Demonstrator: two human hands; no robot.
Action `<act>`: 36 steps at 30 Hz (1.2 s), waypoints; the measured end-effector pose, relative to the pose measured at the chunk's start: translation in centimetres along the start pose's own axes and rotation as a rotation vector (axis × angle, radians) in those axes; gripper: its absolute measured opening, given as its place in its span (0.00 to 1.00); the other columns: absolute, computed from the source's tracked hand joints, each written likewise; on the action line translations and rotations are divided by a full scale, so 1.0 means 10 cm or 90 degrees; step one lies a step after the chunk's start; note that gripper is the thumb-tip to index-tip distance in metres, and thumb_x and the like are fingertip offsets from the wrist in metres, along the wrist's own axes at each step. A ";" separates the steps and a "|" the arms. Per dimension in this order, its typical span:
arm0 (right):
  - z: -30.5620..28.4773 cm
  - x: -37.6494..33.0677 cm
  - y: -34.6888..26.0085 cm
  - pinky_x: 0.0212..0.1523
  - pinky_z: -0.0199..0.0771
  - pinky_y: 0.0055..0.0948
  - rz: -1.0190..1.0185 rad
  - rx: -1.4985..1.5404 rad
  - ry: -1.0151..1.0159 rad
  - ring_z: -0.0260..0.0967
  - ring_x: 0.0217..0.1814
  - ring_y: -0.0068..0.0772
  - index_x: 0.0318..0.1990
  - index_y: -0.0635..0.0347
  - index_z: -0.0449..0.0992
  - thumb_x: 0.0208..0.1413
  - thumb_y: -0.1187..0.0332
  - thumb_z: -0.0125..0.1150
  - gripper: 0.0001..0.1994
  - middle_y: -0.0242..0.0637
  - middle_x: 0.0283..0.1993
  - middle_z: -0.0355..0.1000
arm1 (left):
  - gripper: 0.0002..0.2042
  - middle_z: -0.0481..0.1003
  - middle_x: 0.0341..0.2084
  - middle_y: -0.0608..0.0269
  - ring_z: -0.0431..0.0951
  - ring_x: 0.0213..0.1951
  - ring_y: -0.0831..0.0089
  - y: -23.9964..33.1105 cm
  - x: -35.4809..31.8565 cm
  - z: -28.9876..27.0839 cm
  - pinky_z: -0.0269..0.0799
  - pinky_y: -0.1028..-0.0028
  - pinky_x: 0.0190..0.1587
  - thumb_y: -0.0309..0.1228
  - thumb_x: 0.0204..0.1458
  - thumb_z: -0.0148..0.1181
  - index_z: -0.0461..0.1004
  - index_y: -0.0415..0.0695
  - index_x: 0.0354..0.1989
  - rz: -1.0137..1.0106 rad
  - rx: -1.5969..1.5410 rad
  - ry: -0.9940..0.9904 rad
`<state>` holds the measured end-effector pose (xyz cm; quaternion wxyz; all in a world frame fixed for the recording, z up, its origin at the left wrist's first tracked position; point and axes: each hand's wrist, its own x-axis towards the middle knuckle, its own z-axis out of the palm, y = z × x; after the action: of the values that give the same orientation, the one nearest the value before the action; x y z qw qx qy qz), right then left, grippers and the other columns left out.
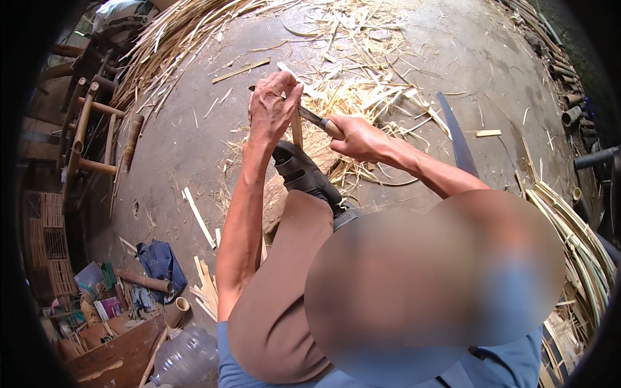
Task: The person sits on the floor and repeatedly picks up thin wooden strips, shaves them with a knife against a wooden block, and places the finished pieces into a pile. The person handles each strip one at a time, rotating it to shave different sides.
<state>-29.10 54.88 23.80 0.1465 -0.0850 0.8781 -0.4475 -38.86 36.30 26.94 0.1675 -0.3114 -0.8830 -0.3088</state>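
Note:
My right hand (359, 138) is closed round the handle of a knife (312, 116). Its dark blade runs up and left, across and partly behind my left hand (274, 107). That hand is closed on a short, light bamboo strip (297, 129), whose lower end comes down by the toe of my dark shoe (309, 173). My left fingers hide where blade and strip meet. Pale bamboo shavings (352, 97) lie heaped on the floor just beyond both hands.
A saw (457, 136) lies right of my right forearm. Long bamboo strips are bundled at far left (165, 48) and right (576, 236). A bamboo frame (97, 132) stands left. Near left are blue cloth (160, 266), a wooden box (107, 354) and a clear plastic bottle (185, 357).

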 end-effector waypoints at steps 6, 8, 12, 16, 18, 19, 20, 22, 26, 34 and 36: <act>0.02 0.17 0.38 0.35 0.71 0.45 -0.062 -0.082 0.084 0.73 0.32 0.51 0.41 0.62 0.64 0.55 0.71 0.56 0.10 0.48 0.28 0.71 | 0.10 0.76 0.28 0.63 0.71 0.31 0.66 -0.07 0.04 0.18 0.69 0.64 0.37 0.36 0.57 0.62 0.73 0.42 0.32 0.018 0.008 0.006; 0.05 0.18 0.30 0.32 0.71 0.45 -0.019 -0.003 0.020 0.71 0.27 0.48 0.39 0.62 0.62 0.54 0.71 0.56 0.10 0.44 0.24 0.69 | 0.10 0.75 0.27 0.63 0.70 0.30 0.67 -0.09 0.06 0.15 0.69 0.65 0.35 0.36 0.57 0.62 0.73 0.42 0.33 0.004 0.001 -0.002; -0.03 0.18 0.23 0.34 0.71 0.45 0.094 0.119 -0.117 0.68 0.28 0.44 0.40 0.61 0.64 0.53 0.70 0.57 0.11 0.41 0.25 0.67 | 0.11 0.75 0.25 0.64 0.68 0.28 0.68 -0.12 0.06 0.16 0.69 0.65 0.34 0.38 0.57 0.62 0.73 0.42 0.34 0.001 -0.002 -0.010; 0.10 0.16 0.30 0.37 0.70 0.46 -0.018 -0.042 -0.022 0.69 0.31 0.49 0.41 0.60 0.64 0.53 0.70 0.56 0.10 0.48 0.27 0.68 | 0.14 0.78 0.28 0.63 0.75 0.32 0.69 -0.03 0.10 0.15 0.66 0.65 0.36 0.42 0.57 0.62 0.77 0.43 0.29 -0.150 0.014 -0.072; 0.17 0.12 0.39 0.31 0.67 0.43 -0.066 -0.027 0.046 0.64 0.26 0.43 0.36 0.60 0.62 0.54 0.71 0.55 0.08 0.45 0.23 0.63 | 0.14 0.79 0.29 0.63 0.77 0.33 0.68 0.13 0.14 0.13 0.63 0.64 0.41 0.43 0.57 0.61 0.79 0.44 0.30 -0.180 0.040 -0.102; 0.17 0.13 0.28 0.34 0.70 0.50 -0.060 -0.043 0.022 0.73 0.34 0.59 0.42 0.61 0.64 0.54 0.72 0.57 0.10 0.54 0.29 0.71 | 0.14 0.79 0.30 0.62 0.78 0.34 0.68 0.16 0.13 0.01 0.61 0.64 0.44 0.43 0.57 0.61 0.80 0.45 0.31 -0.201 0.070 -0.110; 0.18 0.14 0.26 0.33 0.69 0.50 -0.077 -0.085 0.043 0.72 0.32 0.59 0.41 0.62 0.64 0.55 0.73 0.55 0.09 0.54 0.28 0.71 | 0.14 0.79 0.30 0.62 0.78 0.34 0.67 0.10 0.08 0.01 0.59 0.64 0.45 0.44 0.58 0.60 0.81 0.46 0.32 -0.165 0.084 -0.076; 0.19 0.19 0.33 0.29 0.68 0.50 -0.102 -0.171 0.094 0.72 0.29 0.58 0.41 0.63 0.63 0.56 0.74 0.53 0.08 0.52 0.27 0.71 | 0.14 0.79 0.30 0.63 0.78 0.33 0.66 -0.01 0.01 0.08 0.56 0.63 0.48 0.44 0.58 0.60 0.82 0.47 0.35 -0.085 0.105 -0.009; 0.16 0.11 0.20 0.30 0.66 0.47 -0.135 -0.043 0.057 0.67 0.25 0.48 0.35 0.63 0.65 0.65 0.59 0.51 0.15 0.48 0.23 0.68 | 0.12 0.75 0.30 0.62 0.72 0.38 0.66 -0.01 0.00 0.07 0.49 0.60 0.43 0.41 0.59 0.57 0.82 0.49 0.33 -0.075 0.180 -0.027; 0.71 0.16 0.19 0.28 0.67 0.42 -0.022 0.186 -0.030 0.62 0.21 0.33 0.33 0.64 0.69 0.70 0.50 0.39 0.24 0.37 0.19 0.62 | 0.11 0.72 0.25 0.63 0.71 0.34 0.65 0.01 -0.14 -0.14 0.51 0.62 0.43 0.37 0.61 0.55 0.78 0.47 0.30 -0.011 0.202 -0.004; 0.55 0.10 -0.16 0.17 0.60 0.34 0.074 0.207 -0.117 0.59 0.16 0.27 0.35 0.60 0.66 0.70 0.51 0.40 0.21 0.32 0.18 0.59 | 0.11 0.74 0.25 0.64 0.73 0.29 0.70 -0.14 -0.13 -0.25 0.65 0.67 0.37 0.39 0.59 0.61 0.77 0.43 0.39 -0.126 -0.010 0.007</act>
<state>-28.19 49.46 21.86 0.2636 -0.0496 0.7806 -0.5646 -38.52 33.21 27.57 0.1387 -0.2223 -0.9061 -0.3322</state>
